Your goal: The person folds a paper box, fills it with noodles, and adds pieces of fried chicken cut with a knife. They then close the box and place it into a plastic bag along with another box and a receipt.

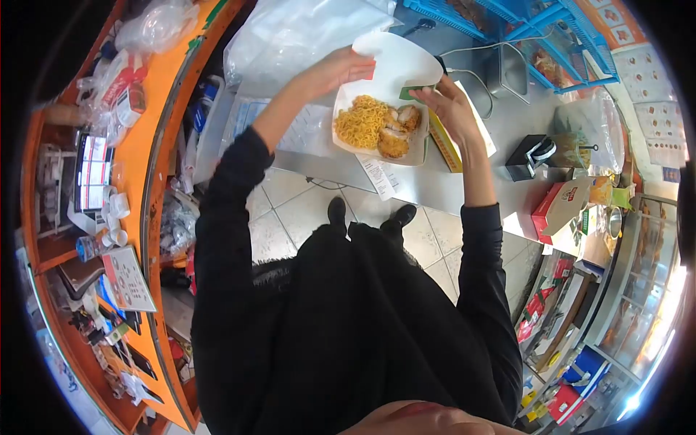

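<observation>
A white takeaway box (341, 138) stands with its lid (402, 54) raised on the metal counter. Yellow noodles (360, 123) fill its left part, and pieces of fried chicken (395, 143) lie on the right. My left hand (346, 71) has its fingers together on the left edge of the lid, at a red-orange patch. On the other side, my right hand (449, 109) grips the lid's lower right corner, by a green patch. A printed receipt (378, 176) hangs over the counter edge below the box. Beside my right hand lies a yellow carton (444, 143).
Plastic bags (290, 43) lie behind my left arm. A black tape dispenser (531, 156) and a red box (557, 210) stand to the right. Blue crates (507, 36) are at the back right. An orange shelf unit (138, 174) runs along the left.
</observation>
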The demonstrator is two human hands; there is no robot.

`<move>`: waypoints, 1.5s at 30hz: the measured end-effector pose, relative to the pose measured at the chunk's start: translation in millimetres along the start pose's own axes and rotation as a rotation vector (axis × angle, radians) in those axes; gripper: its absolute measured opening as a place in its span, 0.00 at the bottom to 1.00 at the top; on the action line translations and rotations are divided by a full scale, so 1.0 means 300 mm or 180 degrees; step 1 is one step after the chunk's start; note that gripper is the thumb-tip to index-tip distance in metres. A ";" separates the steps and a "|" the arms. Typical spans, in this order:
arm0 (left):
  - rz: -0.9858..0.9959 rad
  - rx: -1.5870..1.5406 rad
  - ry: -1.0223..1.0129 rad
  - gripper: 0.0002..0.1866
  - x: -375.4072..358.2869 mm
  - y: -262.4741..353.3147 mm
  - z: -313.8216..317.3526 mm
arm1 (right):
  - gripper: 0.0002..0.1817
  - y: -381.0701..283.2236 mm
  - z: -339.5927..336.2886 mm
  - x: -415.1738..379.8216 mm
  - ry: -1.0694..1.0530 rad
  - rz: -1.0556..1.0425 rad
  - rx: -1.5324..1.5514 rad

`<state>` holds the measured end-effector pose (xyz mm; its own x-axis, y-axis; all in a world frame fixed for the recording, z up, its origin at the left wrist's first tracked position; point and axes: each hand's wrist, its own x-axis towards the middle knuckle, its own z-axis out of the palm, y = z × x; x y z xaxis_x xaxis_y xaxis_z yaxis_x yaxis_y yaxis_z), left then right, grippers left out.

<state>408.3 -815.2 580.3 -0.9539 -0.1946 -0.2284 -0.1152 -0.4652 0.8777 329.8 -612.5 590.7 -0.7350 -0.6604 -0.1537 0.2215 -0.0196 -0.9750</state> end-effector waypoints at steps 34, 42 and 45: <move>0.0724 0.1622 -0.0665 0.15 0.051 0.086 -0.075 | 0.17 0.012 -0.087 0.080 0.0488 -0.0649 -0.0580; 0.0856 0.4452 -0.0990 0.25 -0.251 -0.122 -0.096 | 0.25 0.165 -0.091 -0.211 0.0354 -0.0851 -0.3790; 0.1920 0.4121 -0.0051 0.23 -0.280 -0.251 -0.114 | 0.24 0.203 -0.062 -0.230 0.0448 -0.1178 -0.3353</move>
<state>506.7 -793.2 519.0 -0.9491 -0.0621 0.3088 0.1431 0.7882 0.5985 382.0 -554.2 538.9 -0.7238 -0.6535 0.2214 -0.6281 0.4912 -0.6036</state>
